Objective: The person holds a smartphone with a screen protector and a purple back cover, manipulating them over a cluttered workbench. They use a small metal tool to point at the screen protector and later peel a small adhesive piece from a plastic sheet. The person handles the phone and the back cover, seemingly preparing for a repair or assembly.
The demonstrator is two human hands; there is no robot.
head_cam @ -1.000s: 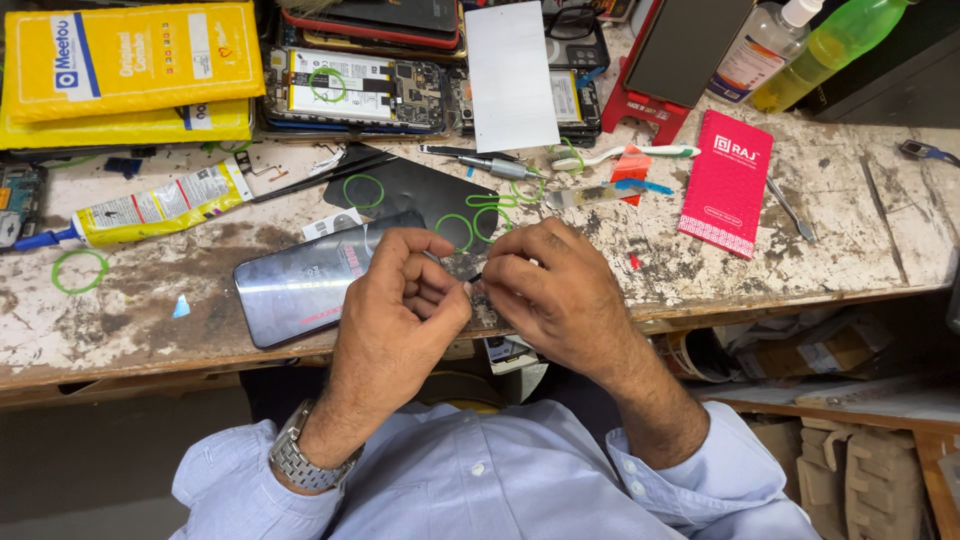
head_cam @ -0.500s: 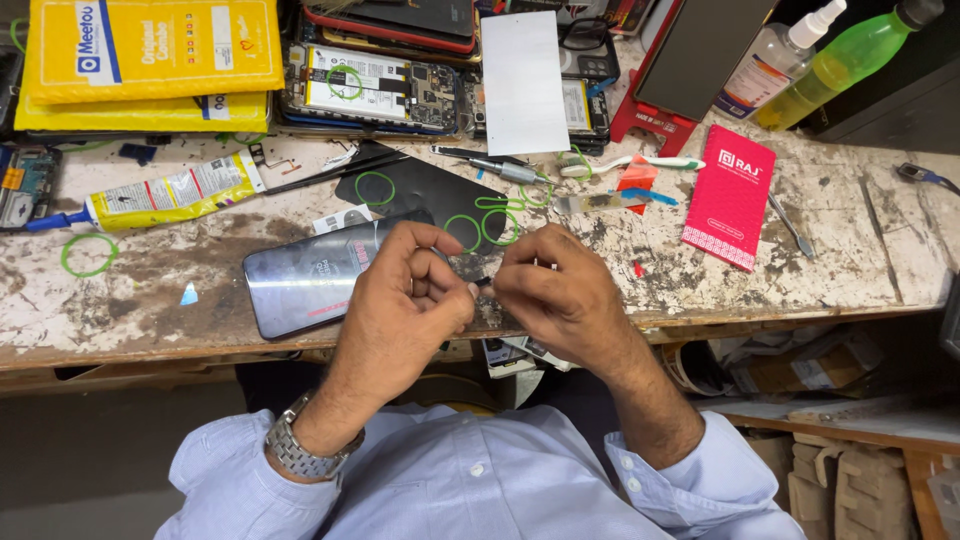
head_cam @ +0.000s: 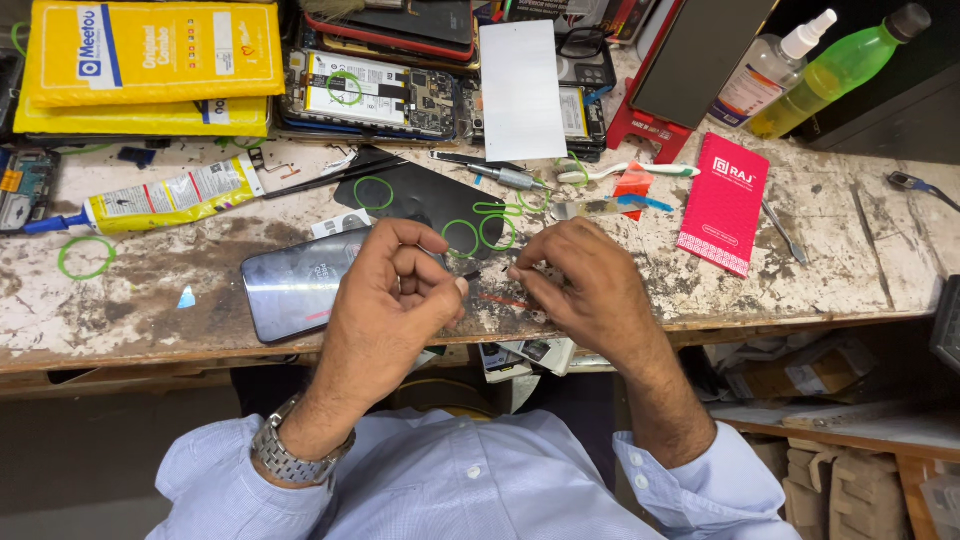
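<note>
Green rubber bands [head_cam: 462, 238] are lying just beyond my fingertips on the worn, stained workbench [head_cam: 830, 270], two of them looped side by side on a black phone back panel [head_cam: 420, 200]. I am holding my left hand [head_cam: 390, 300] curled over the near edge of the bench, its fingers [head_cam: 425, 270] folded in toward the palm and the thumb tip pressing toward them; whether anything is pinched there I cannot tell. I am keeping my right hand [head_cam: 580, 285] just beside it, the two apart by a small gap, its fingertips bunched together and pointing at the left thumb, seemingly pinching something tiny that is too small to make out. Under and just left of my left fingers a grey smartphone [head_cam: 300, 290] is lying flat, partly covered by the hand. Further beyond the fingers a white card [head_cam: 522, 90] is resting on opened phones, and a screwdriver [head_cam: 500, 175] is lying past the bands. Off to the right of my right fingers a pink booklet [head_cam: 725, 205] is lying flat, with a green bottle [head_cam: 835, 70] far behind it. Far to the left a yellow glue tube [head_cam: 165, 195] is lying beside another green band [head_cam: 85, 257], with yellow packets [head_cam: 150, 60] beyond.
</note>
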